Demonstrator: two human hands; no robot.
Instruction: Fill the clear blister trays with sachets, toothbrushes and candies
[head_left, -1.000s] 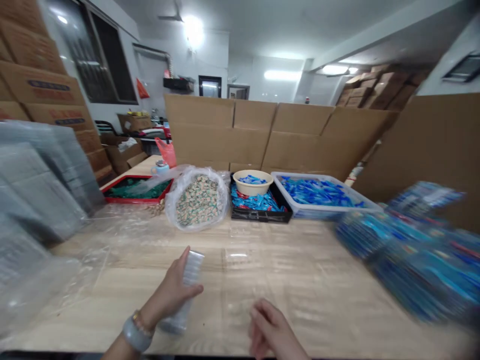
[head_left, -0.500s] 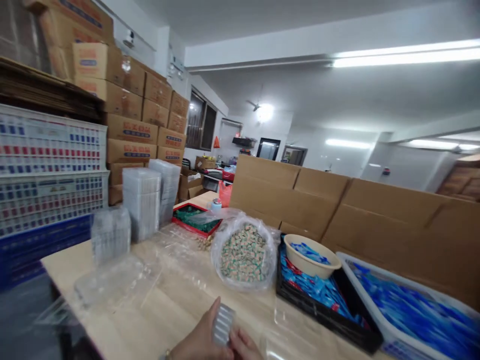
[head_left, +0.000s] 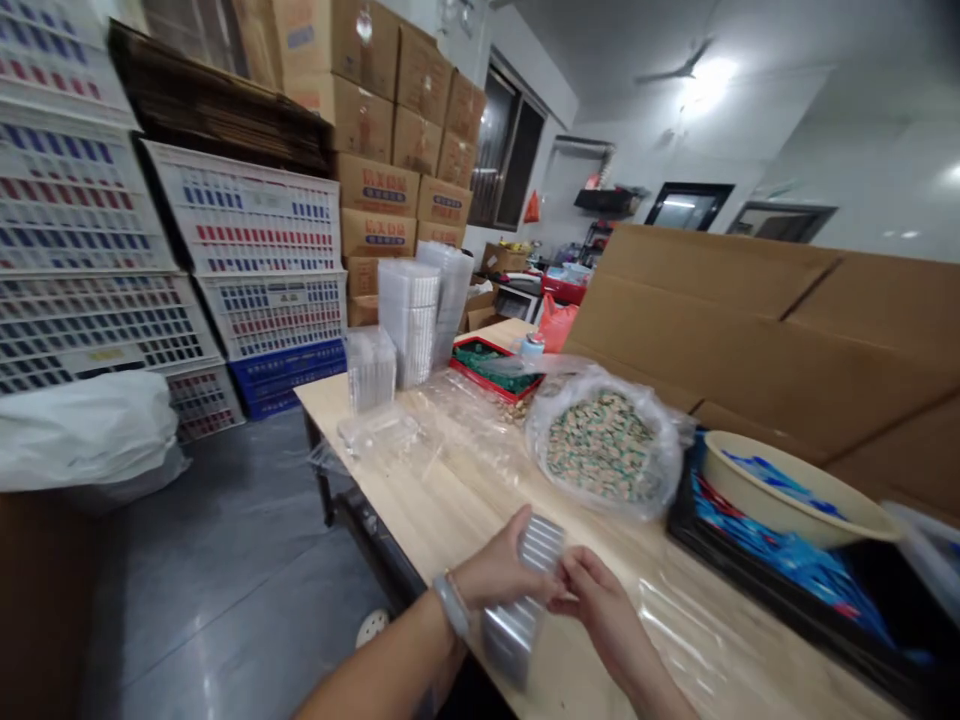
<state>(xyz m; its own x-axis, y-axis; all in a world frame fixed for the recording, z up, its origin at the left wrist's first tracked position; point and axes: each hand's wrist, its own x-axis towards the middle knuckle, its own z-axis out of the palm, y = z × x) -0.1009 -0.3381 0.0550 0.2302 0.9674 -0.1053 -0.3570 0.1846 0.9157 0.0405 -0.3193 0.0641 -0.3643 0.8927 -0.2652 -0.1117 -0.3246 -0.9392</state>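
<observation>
A stack of clear plastic containers [head_left: 514,640], ribbed along its side, tilts over the near edge of the table. My left hand [head_left: 499,565] is closed around it, thumb up along its left side. At its right edge, the fingertips of my right hand [head_left: 596,595] are pinched together; whether they grip a container's rim is too blurred to tell. Beyond my hands sits a clear bag [head_left: 536,430] full of small green-and-tan wrapped packets [head_left: 604,445]. Taller stacks of clear containers [head_left: 409,320] stand at the table's far left corner.
A red tray [head_left: 517,392] with green packets lies at the back. To the right, a cream basin [head_left: 810,505] rests on a black crate [head_left: 780,610] of blue packets. A cardboard wall [head_left: 720,320] lines the far side. Crates [head_left: 270,230] and cartons [head_left: 382,225] are stacked left.
My view has swung left and down, bringing the floor and more crates into sight. Both hands and forearms show more fully, still on the clear containers.
</observation>
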